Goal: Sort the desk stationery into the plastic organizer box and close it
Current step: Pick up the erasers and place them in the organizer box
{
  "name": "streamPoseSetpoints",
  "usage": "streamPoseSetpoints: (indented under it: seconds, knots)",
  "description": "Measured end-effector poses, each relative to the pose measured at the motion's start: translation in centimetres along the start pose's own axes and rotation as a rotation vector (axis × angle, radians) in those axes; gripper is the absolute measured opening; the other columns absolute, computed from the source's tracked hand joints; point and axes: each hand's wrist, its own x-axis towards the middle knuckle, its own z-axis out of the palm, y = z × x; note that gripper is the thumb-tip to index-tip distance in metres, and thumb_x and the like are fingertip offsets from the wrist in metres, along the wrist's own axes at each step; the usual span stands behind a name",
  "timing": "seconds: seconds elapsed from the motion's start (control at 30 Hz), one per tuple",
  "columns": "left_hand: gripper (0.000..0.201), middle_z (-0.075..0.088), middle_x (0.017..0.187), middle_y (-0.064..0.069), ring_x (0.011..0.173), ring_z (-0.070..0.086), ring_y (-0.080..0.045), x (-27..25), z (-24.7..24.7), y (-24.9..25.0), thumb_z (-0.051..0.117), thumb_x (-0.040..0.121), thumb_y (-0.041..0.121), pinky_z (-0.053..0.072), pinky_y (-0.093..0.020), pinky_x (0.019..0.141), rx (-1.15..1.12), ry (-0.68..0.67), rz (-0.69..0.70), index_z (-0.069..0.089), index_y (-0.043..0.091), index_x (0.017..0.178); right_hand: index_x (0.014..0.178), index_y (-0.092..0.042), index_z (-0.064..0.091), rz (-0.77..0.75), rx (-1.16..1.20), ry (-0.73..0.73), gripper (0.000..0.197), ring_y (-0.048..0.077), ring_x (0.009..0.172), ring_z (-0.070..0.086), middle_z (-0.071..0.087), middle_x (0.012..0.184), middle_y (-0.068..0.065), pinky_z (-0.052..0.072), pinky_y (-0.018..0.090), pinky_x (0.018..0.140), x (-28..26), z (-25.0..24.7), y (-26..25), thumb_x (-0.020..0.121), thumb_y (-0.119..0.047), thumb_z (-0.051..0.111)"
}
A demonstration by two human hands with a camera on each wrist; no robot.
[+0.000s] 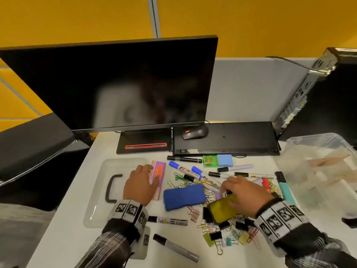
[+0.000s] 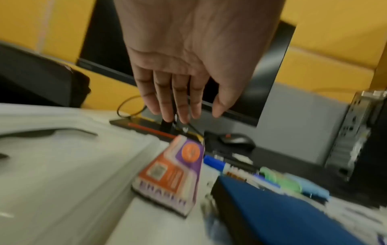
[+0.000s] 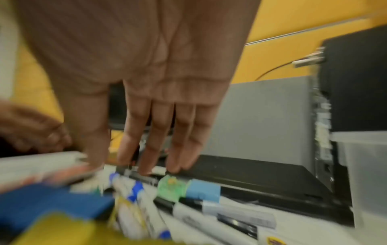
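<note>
Largest before us is the dark monitor [image 1: 116, 84], its screen showing only a blurred reflection, with the computer tower [image 1: 328, 97] cut off at the right edge. On the white desk [image 1: 63, 229] the clear organizer box [image 1: 318, 171] sits at the right, lid off, partly out of view, and its contents are too hazy for us to name. Its clear lid [image 1: 96, 190] with a black handle lies flat at the left. Between them spreads the stationery: a blue eraser [image 1: 184, 196], a yellow eraser [image 1: 222, 209] partly covered by our right hand [image 1: 245, 194], an orange and purple packet [image 1: 158, 178], several markers [image 1: 181, 168], a green sharpener [image 1: 209, 161] beside a light blue box [image 1: 224, 160], and a tangle of clips [image 1: 228, 236] too small to count. Our left hand [image 1: 141, 183] hangs over the lid's edge and the packet with straight, relaxed fingers; the left wrist view shows the palm bare, holding nothing. Our right hand reaches over the yellow eraser and the markers; the right wrist view, badly smeared, shows its fingers [image 3: 180, 132] extended and nothing gripped, though we cannot tell whether the tips touch anything.
</note>
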Motion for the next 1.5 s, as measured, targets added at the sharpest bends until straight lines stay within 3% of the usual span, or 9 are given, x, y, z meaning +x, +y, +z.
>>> streamPoseSetpoints:
  seconds: [0.13, 0.4, 0.7, 0.87, 0.97, 1.1, 1.2, 1.3, 1.5]
  knots:
    - [0.072, 0.034, 0.144, -0.004, 0.124, 0.041, -0.024, 1.9, 2.1, 0.2, 0.054, 0.085, 0.055, 0.043, -0.037, 0.098, 0.169, -0.107, -0.039, 0.024, 0.024, 0.143, 0.130, -0.030, 0.037, 0.030, -0.165, -0.245, 0.060, 0.020, 0.121, 0.036, 0.038, 0.133, -0.002, 0.039, 0.036, 0.097, 1.4, 2.6, 0.0, 0.078, -0.030, 0.067]
    - [0.096, 0.031, 0.145, -0.007, 0.124, 0.042, -0.025, 2.9, 4.1, -0.5, 0.059, 0.080, 0.058, 0.045, -0.034, 0.097, 0.255, -0.156, -0.021, 0.001, 0.023, 0.148, 0.135, -0.031, 0.032, 0.001, -0.114, -0.158, 0.069, 0.019, 0.125, 0.030, 0.030, 0.139, -0.004, 0.032, 0.035, 0.103, 1.8, 4.0, 0.9, 0.075, -0.032, 0.066]
    - [0.091, 0.044, 0.139, -0.006, 0.110, 0.055, -0.018, 1.4, 2.2, -0.9, 0.074, 0.079, 0.016, 0.052, -0.038, 0.092, -0.571, -0.155, -0.040, 0.014, 0.031, 0.146, 0.118, -0.038, 0.043, 0.086, 0.654, 0.194, 0.051, -0.001, 0.102, 0.053, 0.055, 0.114, -0.013, 0.040, 0.008, 0.082, -0.5, -0.2, 2.2, 0.077, -0.025, 0.071]
    - [0.080, 0.042, 0.125, 0.002, 0.102, 0.053, -0.016, 0.0, 0.6, -0.8, 0.065, 0.085, 0.008, 0.049, -0.019, 0.075, -0.728, -0.156, -0.009, 0.016, 0.028, 0.145, 0.116, -0.031, 0.057, 0.160, 1.039, 0.318, 0.038, 0.007, 0.104, 0.061, 0.067, 0.111, -0.007, 0.046, 0.025, 0.084, -1.1, -1.0, 3.6, 0.079, -0.028, 0.061]
    - [0.067, 0.045, 0.124, -0.002, 0.105, 0.053, -0.020, -0.1, -0.1, -1.1, 0.058, 0.091, 0.016, 0.049, -0.029, 0.082, -0.787, -0.129, -0.029, 0.019, 0.032, 0.142, 0.104, -0.023, 0.068, 0.237, 1.290, 0.342, 0.035, 0.019, 0.095, 0.066, 0.072, 0.102, 0.001, 0.049, 0.041, 0.086, -0.8, -0.9, 4.5, 0.075, -0.030, 0.050]
    - [0.047, 0.053, 0.129, -0.007, 0.108, 0.057, -0.021, 0.2, -0.2, -0.6, 0.042, 0.098, 0.017, 0.045, -0.038, 0.094, -0.915, -0.180, -0.065, 0.026, 0.035, 0.138, 0.101, -0.001, 0.064, 0.497, 1.650, 0.296, 0.052, 0.028, 0.066, 0.062, 0.069, 0.077, 0.016, 0.049, 0.039, 0.070, 0.2, 1.2, 6.2, 0.073, -0.042, 0.052]
    - [0.037, 0.056, 0.126, -0.013, 0.104, 0.059, -0.025, 0.5, -0.5, 0.9, 0.041, 0.094, 0.011, 0.047, -0.033, 0.079, -1.104, -0.283, -0.135, 0.038, 0.022, 0.129, 0.108, -0.001, 0.064, 0.579, 1.607, 0.315, 0.056, 0.036, 0.082, 0.063, 0.069, 0.092, 0.024, 0.050, 0.050, 0.085, 0.9, 2.3, 6.8, 0.078, -0.047, 0.053]
    - [0.041, 0.059, 0.118, -0.019, 0.098, 0.060, -0.026, 0.3, -1.0, 2.8, 0.051, 0.069, 0.019, 0.049, -0.035, 0.074, -1.253, -0.321, -0.171, 0.049, 0.022, 0.110, 0.103, -0.004, 0.064, 0.589, 1.552, 0.351, 0.038, 0.035, 0.081, 0.066, 0.069, 0.094, 0.024, 0.053, 0.041, 0.076, 1.2, 1.8, 5.9, 0.092, -0.036, 0.046]
    - [0.065, 0.057, 0.106, -0.017, 0.095, 0.056, -0.028, -0.2, -0.2, 6.9, 0.052, 0.059, 0.013, 0.051, -0.037, 0.077, -1.317, -0.456, -0.198, 0.048, 0.007, 0.123, 0.109, -0.015, 0.064, 0.339, 1.187, 0.348, 0.028, 0.019, 0.104, 0.060, 0.066, 0.112, 0.007, 0.041, 0.037, 0.103, 1.3, 1.6, 4.4, 0.099, -0.028, 0.041]
